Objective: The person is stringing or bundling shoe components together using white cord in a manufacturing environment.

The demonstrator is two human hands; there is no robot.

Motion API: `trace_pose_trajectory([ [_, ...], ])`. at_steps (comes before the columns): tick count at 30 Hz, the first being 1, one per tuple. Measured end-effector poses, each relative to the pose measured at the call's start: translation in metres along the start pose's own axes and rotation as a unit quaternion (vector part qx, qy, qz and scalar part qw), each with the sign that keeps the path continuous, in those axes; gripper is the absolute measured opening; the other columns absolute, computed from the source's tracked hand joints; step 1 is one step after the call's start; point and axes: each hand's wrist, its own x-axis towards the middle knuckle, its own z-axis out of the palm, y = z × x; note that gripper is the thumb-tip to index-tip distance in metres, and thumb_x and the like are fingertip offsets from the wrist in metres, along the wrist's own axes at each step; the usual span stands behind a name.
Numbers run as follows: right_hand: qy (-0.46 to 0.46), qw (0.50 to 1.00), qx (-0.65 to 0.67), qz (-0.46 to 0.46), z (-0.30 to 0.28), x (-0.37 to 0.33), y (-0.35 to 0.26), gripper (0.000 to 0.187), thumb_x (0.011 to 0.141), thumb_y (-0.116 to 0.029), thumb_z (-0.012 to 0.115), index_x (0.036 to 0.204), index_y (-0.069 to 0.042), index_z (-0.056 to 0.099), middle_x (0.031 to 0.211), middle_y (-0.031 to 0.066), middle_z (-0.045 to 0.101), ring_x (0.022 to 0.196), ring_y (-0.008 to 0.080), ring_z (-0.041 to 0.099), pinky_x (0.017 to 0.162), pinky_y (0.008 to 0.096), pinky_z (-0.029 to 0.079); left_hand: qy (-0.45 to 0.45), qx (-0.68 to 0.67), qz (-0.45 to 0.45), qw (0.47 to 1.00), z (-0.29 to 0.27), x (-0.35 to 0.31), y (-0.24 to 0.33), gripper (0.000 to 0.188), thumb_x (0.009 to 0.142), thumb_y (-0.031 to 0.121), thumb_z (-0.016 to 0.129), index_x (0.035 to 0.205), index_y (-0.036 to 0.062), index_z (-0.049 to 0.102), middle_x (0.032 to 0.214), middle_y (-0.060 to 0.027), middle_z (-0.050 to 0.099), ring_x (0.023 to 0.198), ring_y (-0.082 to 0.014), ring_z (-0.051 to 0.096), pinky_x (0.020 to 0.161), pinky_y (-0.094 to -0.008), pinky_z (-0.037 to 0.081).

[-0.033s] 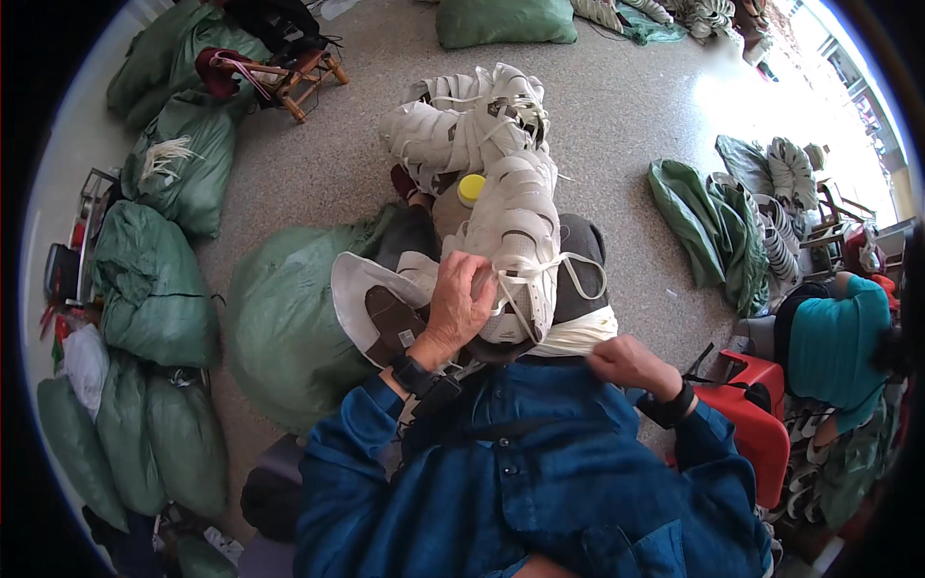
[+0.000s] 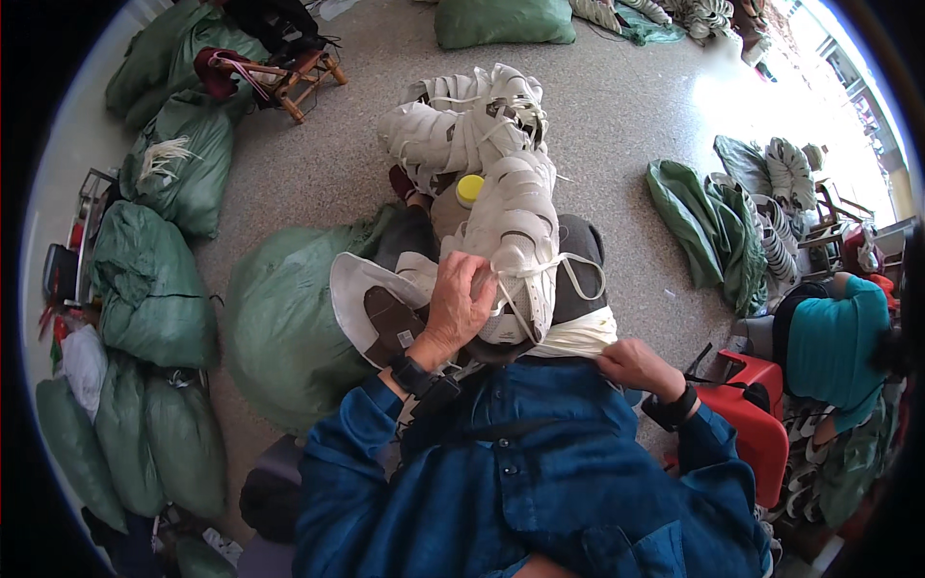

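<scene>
A nested stack of off-white shoe uppers (image 2: 520,202) lies along my lap, its nearest upper facing me. Cream lace (image 2: 578,279) runs through that upper's eyelets and loops out to the right. My left hand (image 2: 461,301) is closed on the upper's left eyelet edge, thumb and fingers pinched together. Beside that wrist rests a white upper with a dark insole-like piece (image 2: 393,320). Across my right thigh lies a bundle of cream shoelaces (image 2: 580,334). My right hand (image 2: 641,370) is closed at the bundle's right end; what its fingertips pinch is hidden.
More stacked uppers (image 2: 453,135) stand beyond my knees, by a yellow-lidded container (image 2: 469,191). Green sacks (image 2: 289,318) crowd the left. On the right are a red plastic chair (image 2: 752,424) and a person in a teal top (image 2: 838,332). A wooden stool (image 2: 299,82) stands far left.
My right hand has shifted slightly to the right along the end of the lace bundle. The left hand keeps its place on the upper.
</scene>
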Motion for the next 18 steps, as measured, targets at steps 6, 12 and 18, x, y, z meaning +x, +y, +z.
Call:
trace_pose_trajectory([
  [6, 0.058, 0.997, 0.003, 0.048, 0.008, -0.006, -0.006, 0.031, 0.099, -0.024, 0.061, 0.084, 0.004, 0.066, 0.071, 0.0227, 0.062, 0.066, 0.037, 0.062, 0.065, 0.0438, 0.051, -0.017, -0.074, -0.031, 0.997, -0.009, 0.006, 0.011, 0.028, 0.087, 0.012, 0.07, 0.11, 0.0005, 0.059, 0.105, -0.0173, 0.059, 0.104, -0.0366, 0.057, 0.094, -0.0465, 0.046],
  [12, 0.066, 0.962, 0.264, 0.0, -0.039, -0.01, -0.073, 0.029, 0.104, -0.025, 0.06, 0.094, 0.001, 0.07, 0.081, 0.0054, 0.069, 0.074, 0.0132, 0.064, 0.069, 0.0309, 0.053, -0.061, 0.058, 0.106, 0.991, -0.034, -0.003, 0.039, 0.023, 0.085, 0.012, 0.076, 0.103, 0.0045, 0.063, 0.106, -0.0134, 0.058, 0.101, -0.0335, 0.058, 0.096, -0.0469, 0.046],
  [18, 0.266, 0.891, 0.331, -0.163, -0.09, -0.016, -0.113, 0.023, 0.103, -0.001, 0.058, 0.125, 0.004, 0.058, 0.093, 0.0095, 0.071, 0.088, 0.014, 0.069, 0.08, 0.0285, 0.057, -0.061, 0.155, 0.184, 0.969, -0.032, -0.012, 0.031, 0.016, 0.088, 0.007, 0.072, 0.102, 0.0062, 0.064, 0.098, -0.009, 0.061, 0.098, -0.032, 0.06, 0.1, -0.0515, 0.044],
])
